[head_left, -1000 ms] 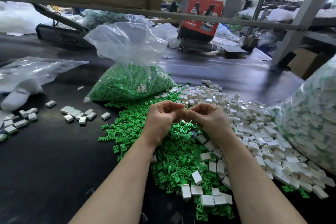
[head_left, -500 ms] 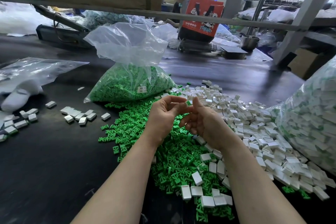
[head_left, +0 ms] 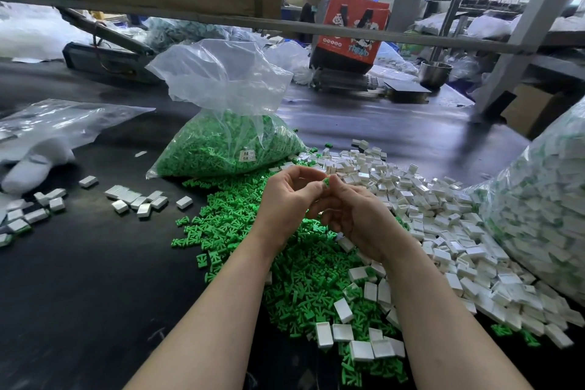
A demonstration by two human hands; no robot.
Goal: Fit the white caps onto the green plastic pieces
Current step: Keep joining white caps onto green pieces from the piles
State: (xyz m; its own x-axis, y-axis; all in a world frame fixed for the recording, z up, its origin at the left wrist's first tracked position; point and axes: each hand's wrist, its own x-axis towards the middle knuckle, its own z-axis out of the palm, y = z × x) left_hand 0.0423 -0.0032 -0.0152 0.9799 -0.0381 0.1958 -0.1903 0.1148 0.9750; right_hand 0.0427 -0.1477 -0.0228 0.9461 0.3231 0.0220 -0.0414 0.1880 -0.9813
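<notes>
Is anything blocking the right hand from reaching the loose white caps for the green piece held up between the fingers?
Nothing visible does. The small green plastic piece is pinched at the fingertips of the left hand and right hand; the heap of white rectangular plastic caps lies open just right of them.

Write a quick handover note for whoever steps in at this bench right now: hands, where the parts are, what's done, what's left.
Left hand: raised over the piles, fingertips pinching a green plastic piece.
Right hand: fingers loosely curled beside the left; whether it holds a cap cannot be told.
Parts: loose green pieces heaped in front; loose white caps heaped to their right; an open bag of green pieces behind.
Done: capped pieces laid out on the left of the black table.
Left: cap the held piece, then work through both heaps.
</notes>
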